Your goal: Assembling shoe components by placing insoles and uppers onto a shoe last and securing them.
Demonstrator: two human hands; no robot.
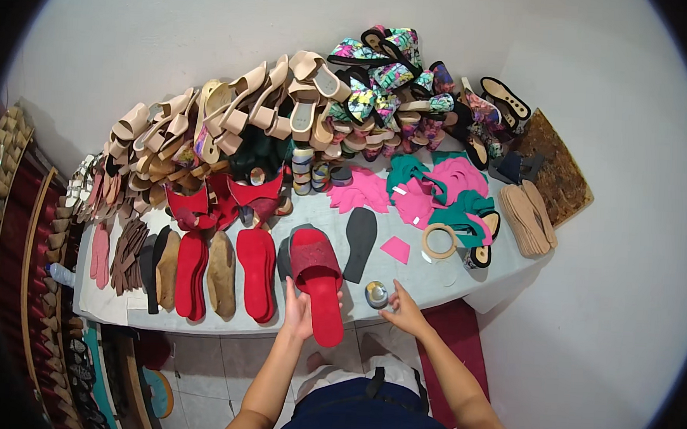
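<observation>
My left hand [298, 313] is closed around the side of a red slide sandal [326, 311] with a glittery dark-red strap, holding it toe-away over the front of the table. Just right of it, my right hand [407, 314] has its index finger and thumb apart, beside a short round block [376, 295] with a multicoloured side, like a sandal heel. Whether the fingertips touch the block I cannot make out. A dark grey sole [360, 245] lies beyond, between the sandal and a pink fabric piece [395, 250]. Another dark sole [284, 256] is partly hidden behind the sandal.
Red soles [256, 272] and tan soles [221, 274] line the table's front left. Beige heeled sandals [241, 100] and patterned ones [382, 77] pile up behind. Pink and green fabric [442, 192], a tape roll [439, 241] and stacked beige soles [527, 218] lie right. Shelves [34, 253] stand left.
</observation>
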